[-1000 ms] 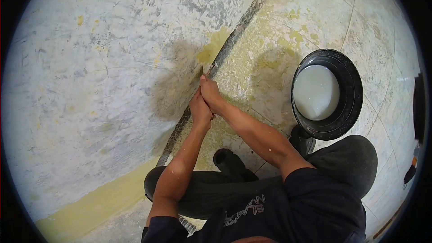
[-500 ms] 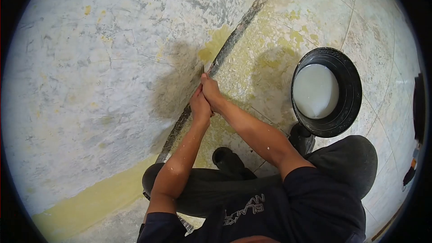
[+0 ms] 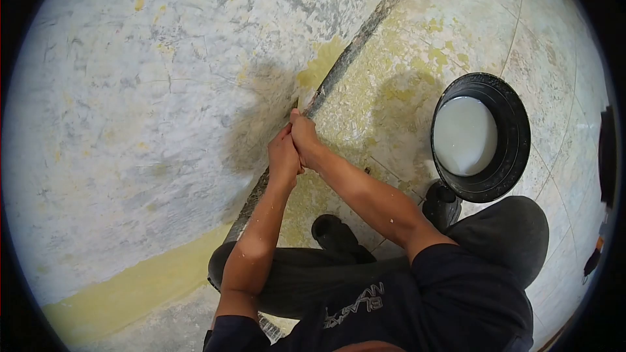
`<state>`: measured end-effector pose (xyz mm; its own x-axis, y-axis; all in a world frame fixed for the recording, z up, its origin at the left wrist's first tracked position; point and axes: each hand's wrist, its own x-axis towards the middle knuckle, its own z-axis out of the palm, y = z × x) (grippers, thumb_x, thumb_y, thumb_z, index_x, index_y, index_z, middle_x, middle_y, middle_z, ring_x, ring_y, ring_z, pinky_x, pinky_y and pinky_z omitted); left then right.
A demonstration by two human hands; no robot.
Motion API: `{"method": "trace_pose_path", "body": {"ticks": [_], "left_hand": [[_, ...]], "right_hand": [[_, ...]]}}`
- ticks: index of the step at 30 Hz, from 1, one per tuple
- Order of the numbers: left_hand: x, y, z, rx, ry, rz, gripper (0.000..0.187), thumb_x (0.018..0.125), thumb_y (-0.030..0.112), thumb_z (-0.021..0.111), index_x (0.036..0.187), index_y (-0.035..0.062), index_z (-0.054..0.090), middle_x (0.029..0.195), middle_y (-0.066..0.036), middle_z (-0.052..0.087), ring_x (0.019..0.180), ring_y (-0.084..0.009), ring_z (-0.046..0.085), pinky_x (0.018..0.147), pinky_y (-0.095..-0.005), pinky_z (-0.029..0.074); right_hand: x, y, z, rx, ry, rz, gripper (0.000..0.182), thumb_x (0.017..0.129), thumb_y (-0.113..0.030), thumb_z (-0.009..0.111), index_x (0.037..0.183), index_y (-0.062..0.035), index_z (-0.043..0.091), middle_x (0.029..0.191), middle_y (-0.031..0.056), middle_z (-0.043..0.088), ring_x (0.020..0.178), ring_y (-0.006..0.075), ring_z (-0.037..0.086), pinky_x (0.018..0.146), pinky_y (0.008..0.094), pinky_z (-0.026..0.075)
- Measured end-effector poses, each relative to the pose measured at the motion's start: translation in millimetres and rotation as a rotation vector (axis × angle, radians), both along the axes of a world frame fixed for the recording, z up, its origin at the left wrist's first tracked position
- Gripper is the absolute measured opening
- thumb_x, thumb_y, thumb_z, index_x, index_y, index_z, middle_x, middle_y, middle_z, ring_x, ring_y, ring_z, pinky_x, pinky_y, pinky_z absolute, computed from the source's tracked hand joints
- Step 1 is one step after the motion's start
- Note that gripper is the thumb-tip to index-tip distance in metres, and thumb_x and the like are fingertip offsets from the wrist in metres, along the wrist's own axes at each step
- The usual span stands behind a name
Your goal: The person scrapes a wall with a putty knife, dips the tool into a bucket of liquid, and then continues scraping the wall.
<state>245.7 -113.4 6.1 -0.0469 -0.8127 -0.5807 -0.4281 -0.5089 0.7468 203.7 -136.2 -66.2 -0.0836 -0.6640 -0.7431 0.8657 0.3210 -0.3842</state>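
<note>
Both curled closed, the bare left hand and right hand apparently grip one thin, dark blade, now slightly farther from the yellow paint patch, which remains.

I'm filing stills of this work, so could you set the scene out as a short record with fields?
Right hand: closed on a tool
Left hand: against the right hand; its grip is hidden
Tool: only a thin end shows, near the wall
Bucket: black, on the floor, right of both hands
Liquid: pale, inside the bucket
Yellow patch: on the wall, beyond the tool
</note>
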Motion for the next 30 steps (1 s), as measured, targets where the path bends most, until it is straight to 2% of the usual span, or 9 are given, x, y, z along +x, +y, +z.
{"method": "trace_pose_path", "body": {"ticks": [2,5,8,12,14,18,20,26,30], "left_hand": [[-2,4,0,-0.040,-0.033,0.023,0.037,0.096,0.021,0.036,0.120,0.0041,0.059,0.054,0.000,0.047,0.034,-0.0100,0.035,0.031,-0.0279,0.028],[2,-1,-7,-0.014,-0.046,0.000,0.042,0.095,0.020,0.038,0.128,0.0052,0.057,0.060,-0.001,0.050,0.039,-0.0092,0.037,0.034,-0.0279,0.029],[0,-3,-17,-0.012,-0.008,-0.035,0.043,0.094,0.019,0.037,0.130,0.0044,0.055,0.061,-0.001,0.050,0.039,-0.0090,0.037,0.034,-0.0275,0.029],[-16,2,16,-0.071,0.016,-0.006,0.042,0.095,0.019,0.037,0.129,0.0033,0.056,0.061,-0.001,0.050,0.038,-0.0090,0.036,0.033,-0.0267,0.029],[-19,0,25,-0.119,0.038,-0.041,0.042,0.094,0.019,0.035,0.128,0.0032,0.055,0.064,-0.001,0.054,0.037,-0.0084,0.038,0.031,-0.0242,0.030],[-22,-5,26,-0.132,0.053,-0.047,0.041,0.094,0.018,0.035,0.125,0.0030,0.057,0.065,-0.002,0.055,0.037,-0.0088,0.038,0.031,-0.0243,0.031],[-23,-7,27,-0.124,0.034,-0.053,0.041,0.093,0.018,0.035,0.123,0.0031,0.059,0.063,-0.002,0.055,0.037,-0.0087,0.039,0.031,-0.0248,0.032],[-46,-2,50,-0.222,0.029,-0.042,0.042,0.091,0.016,0.038,0.124,0.0016,0.059,0.058,-0.002,0.050,0.037,-0.0092,0.037,0.033,-0.0269,0.030],[-49,-6,45,-0.213,-0.006,-0.070,0.043,0.091,0.016,0.037,0.126,0.0023,0.059,0.057,-0.003,0.050,0.036,-0.0097,0.038,0.033,-0.0276,0.032]], "right_hand": [[-2,5,0,-0.068,-0.166,0.045,0.035,0.097,-0.028,0.040,0.094,0.0003,0.059,0.084,0.0182,0.062,0.072,0.0261,0.058,0.067,0.0412,0.046],[-1,0,-1,-0.052,-0.130,-0.049,0.034,0.097,-0.029,0.040,0.085,-0.0014,0.057,0.071,0.0157,0.059,0.063,0.0250,0.054,0.062,0.0409,0.045],[-8,-3,-18,-0.043,-0.212,0.004,0.034,0.097,-0.029,0.040,0.087,-0.0012,0.057,0.070,0.0148,0.058,0.064,0.0244,0.055,0.061,0.0408,0.044],[-20,-1,16,-0.136,-0.115,-0.023,0.032,0.098,-0.029,0.040,0.089,-0.0021,0.055,0.076,0.0117,0.057,0.066,0.0220,0.053,0.062,0.0389,0.044],[-20,-7,20,-0.220,-0.052,-0.091,0.025,0.098,-0.028,0.042,0.086,-0.0066,0.050,0.075,0.0063,0.049,0.068,0.0176,0.047,0.060,0.0385,0.041],[-26,-10,32,-0.195,-0.192,-0.167,0.023,0.098,-0.027,0.042,0.090,-0.0068,0.051,0.077,0.0072,0.050,0.068,0.0175,0.047,0.061,0.0387,0.042],[-29,-9,37,-0.182,-0.218,-0.152,0.025,0.097,-0.027,0.043,0.094,-0.0050,0.053,0.084,0.0063,0.051,0.075,0.0175,0.045,0.065,0.0354,0.041],[-52,-10,55,-0.220,-0.128,-0.092,0.023,0.097,-0.026,0.046,0.093,-0.0041,0.054,0.082,0.0083,0.053,0.070,0.0196,0.049,0.065,0.0386,0.043],[-51,-16,47,-0.214,-0.178,-0.178,0.025,0.097,-0.027,0.047,0.091,-0.0039,0.054,0.083,0.0093,0.054,0.071,0.0194,0.050,0.065,0.0380,0.043]]}}
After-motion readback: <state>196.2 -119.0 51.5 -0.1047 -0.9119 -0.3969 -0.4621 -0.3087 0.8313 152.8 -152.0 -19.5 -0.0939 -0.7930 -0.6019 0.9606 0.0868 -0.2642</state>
